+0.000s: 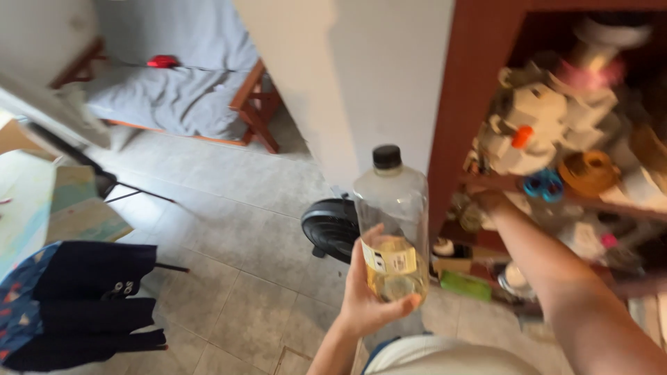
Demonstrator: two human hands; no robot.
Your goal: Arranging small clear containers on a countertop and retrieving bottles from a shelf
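My left hand (pixel 368 295) grips a clear plastic bottle (pixel 391 222) with a black cap, upright, holding a little pale yellow liquid at its bottom. My right arm stretches forward to the cluttered brown shelf (pixel 472 104). My right hand (pixel 490 201) is at the shelf's edge among the items, blurred, and I cannot tell what it holds.
The shelf holds several white containers, an orange-capped item (pixel 522 135), a blue ring (pixel 543 185) and a coil of twine (pixel 589 169). A black fan (pixel 330 228) stands on the tiled floor. A grey-sheeted bed (pixel 174 90) lies behind, dark clothes (pixel 83 298) hang at left.
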